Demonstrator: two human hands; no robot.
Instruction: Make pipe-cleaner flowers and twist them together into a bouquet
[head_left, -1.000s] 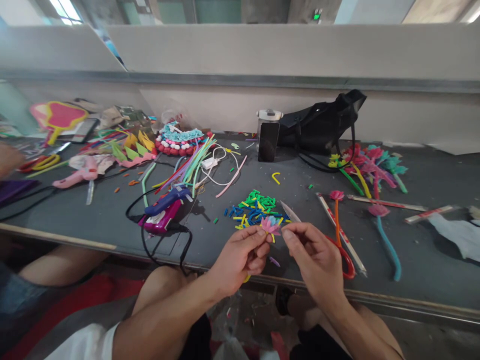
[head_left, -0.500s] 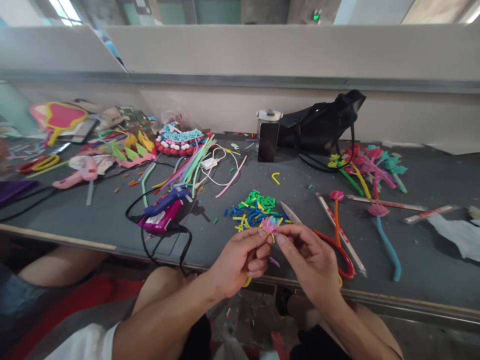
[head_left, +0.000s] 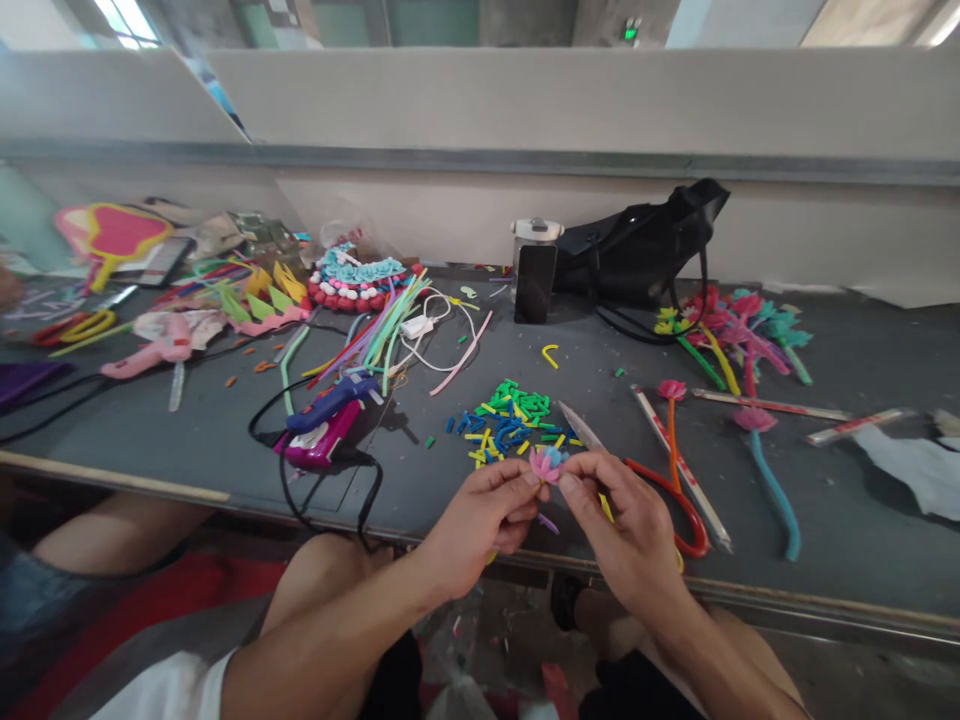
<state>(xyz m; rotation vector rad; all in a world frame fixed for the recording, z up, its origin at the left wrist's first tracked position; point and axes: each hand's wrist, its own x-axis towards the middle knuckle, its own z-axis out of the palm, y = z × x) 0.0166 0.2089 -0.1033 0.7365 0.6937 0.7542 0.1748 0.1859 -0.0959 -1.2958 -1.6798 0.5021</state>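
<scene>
Pink-and-blue fluffy petalled flower, pinched by left hand and right hand; just beyond the grip, heaped short green, blue, yellow pieces.

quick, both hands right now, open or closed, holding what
Left hand: closed, holding the pink and blue flower.
Right hand: closed in a pinch at the flower's edge; whether it grips cannot be told.

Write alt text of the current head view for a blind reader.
A person's left hand holds a pink and blue petalled flower at a dark grey table, the right hand at its edge. Beyond lies a pile of short green, blue and yellow pieces; two pink flowers on orange and blue stems lie to the right.
</scene>
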